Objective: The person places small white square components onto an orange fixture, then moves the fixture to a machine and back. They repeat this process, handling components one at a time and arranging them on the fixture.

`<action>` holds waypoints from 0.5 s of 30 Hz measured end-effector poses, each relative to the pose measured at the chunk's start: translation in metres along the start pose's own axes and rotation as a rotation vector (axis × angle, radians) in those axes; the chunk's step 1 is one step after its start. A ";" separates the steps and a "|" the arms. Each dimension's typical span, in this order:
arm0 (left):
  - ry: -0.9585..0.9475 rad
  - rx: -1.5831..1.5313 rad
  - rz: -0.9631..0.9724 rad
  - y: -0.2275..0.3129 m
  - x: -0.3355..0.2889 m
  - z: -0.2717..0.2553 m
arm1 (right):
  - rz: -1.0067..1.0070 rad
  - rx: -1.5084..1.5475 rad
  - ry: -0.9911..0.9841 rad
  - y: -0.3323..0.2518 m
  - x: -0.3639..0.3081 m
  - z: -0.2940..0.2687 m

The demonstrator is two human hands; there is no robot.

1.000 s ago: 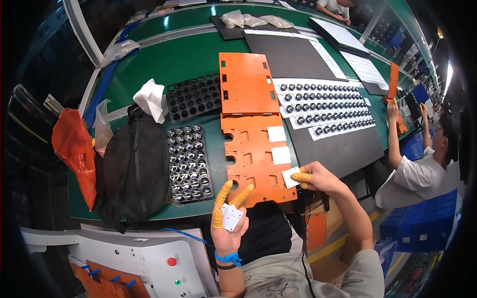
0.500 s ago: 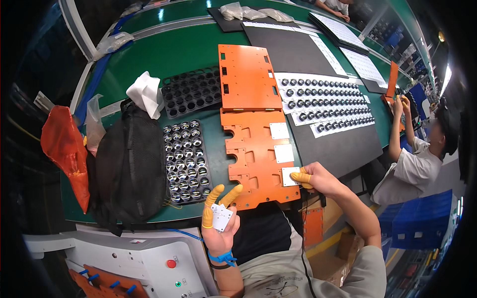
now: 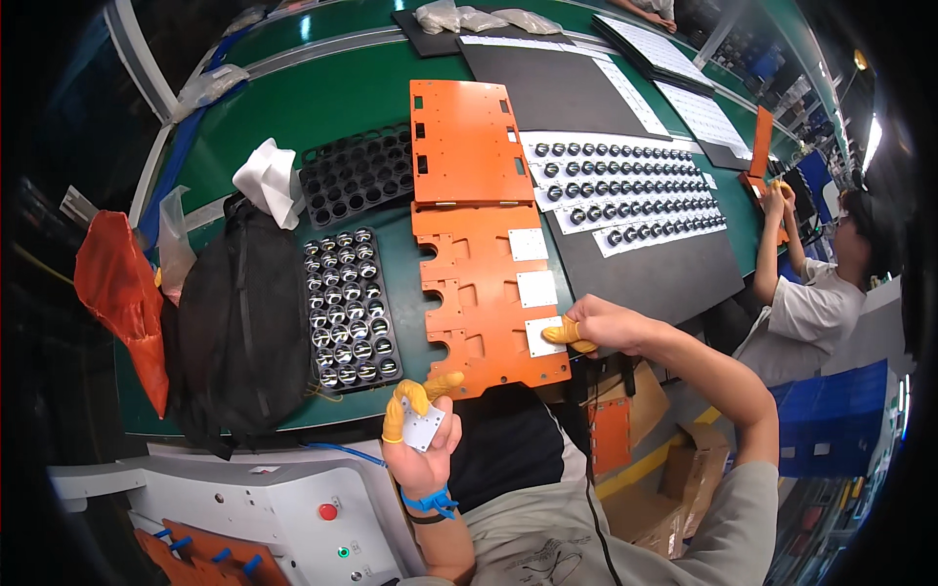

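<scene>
My left hand (image 3: 418, 464), with yellow finger cots and a blue wrist strap, holds a white square plate (image 3: 424, 430) with small corner holes. Its fingers curl over the plate, below the near edge of an orange hinged fixture (image 3: 469, 337). My right hand (image 3: 606, 327) has its yellow-cotted fingertips closed at the right edge of another white square plate (image 3: 539, 342), the nearest one lying in the fixture. Two more plates sit farther up the same side, a middle plate (image 3: 536, 289) and a far plate (image 3: 529, 244). The fixture's orange lid (image 3: 464, 142) lies folded back.
Left of the fixture are a tray of shiny round lenses (image 3: 347, 308) and a black empty-pocket tray (image 3: 357, 176). Rows of black lens parts on white strips (image 3: 625, 186) lie to the right on a dark board (image 3: 655, 278). A black bag (image 3: 244, 322) stands left; a co-worker (image 3: 816, 293) sits right.
My left fingers, raised and spread before, have bent down over the plate. The right hand stays at the nearest plate, its elbow swung outward. The whole view has shifted slightly.
</scene>
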State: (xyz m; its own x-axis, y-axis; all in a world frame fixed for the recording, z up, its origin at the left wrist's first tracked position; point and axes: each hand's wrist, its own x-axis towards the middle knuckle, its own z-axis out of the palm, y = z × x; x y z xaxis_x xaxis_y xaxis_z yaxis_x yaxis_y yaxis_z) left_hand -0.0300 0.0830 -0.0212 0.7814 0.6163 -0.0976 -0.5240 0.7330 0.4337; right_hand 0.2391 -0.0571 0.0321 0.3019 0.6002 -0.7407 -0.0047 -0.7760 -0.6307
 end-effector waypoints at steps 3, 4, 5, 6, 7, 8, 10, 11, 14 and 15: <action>0.065 0.017 -0.031 -0.004 0.004 0.011 | -0.025 -0.085 0.019 -0.003 -0.003 0.003; 0.061 0.016 -0.026 -0.004 0.005 0.015 | -0.035 -0.089 0.020 -0.003 -0.002 0.003; 0.058 0.016 -0.022 -0.005 0.005 0.019 | -0.046 -0.092 0.021 -0.003 -0.001 0.004; 0.055 0.015 -0.017 -0.005 0.005 0.022 | -0.051 -0.091 0.017 -0.003 0.000 0.004; 0.030 0.023 -0.018 -0.004 0.004 0.025 | -0.056 -0.088 0.013 -0.002 0.001 0.004; 0.006 0.032 -0.019 -0.003 0.004 0.027 | -0.060 -0.086 0.009 -0.001 0.002 0.004; -0.029 0.066 -0.005 -0.003 0.003 0.030 | -0.086 -0.077 0.037 0.004 0.001 0.005; -0.041 0.093 0.009 -0.004 0.002 0.031 | -0.098 -0.073 0.051 0.006 0.001 0.005; -0.012 0.416 0.117 -0.010 0.002 0.038 | -0.111 -0.007 0.066 0.010 0.010 0.006; 0.007 0.562 0.163 -0.015 0.001 0.042 | -0.123 -0.013 0.075 0.010 0.010 0.007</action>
State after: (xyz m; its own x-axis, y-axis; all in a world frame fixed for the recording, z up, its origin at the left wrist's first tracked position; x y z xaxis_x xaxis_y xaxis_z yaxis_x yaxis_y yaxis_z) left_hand -0.0074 0.0606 0.0103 0.7024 0.7118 0.0051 -0.3758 0.3648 0.8519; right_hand 0.2354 -0.0574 0.0174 0.3698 0.6751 -0.6384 0.0488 -0.7003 -0.7122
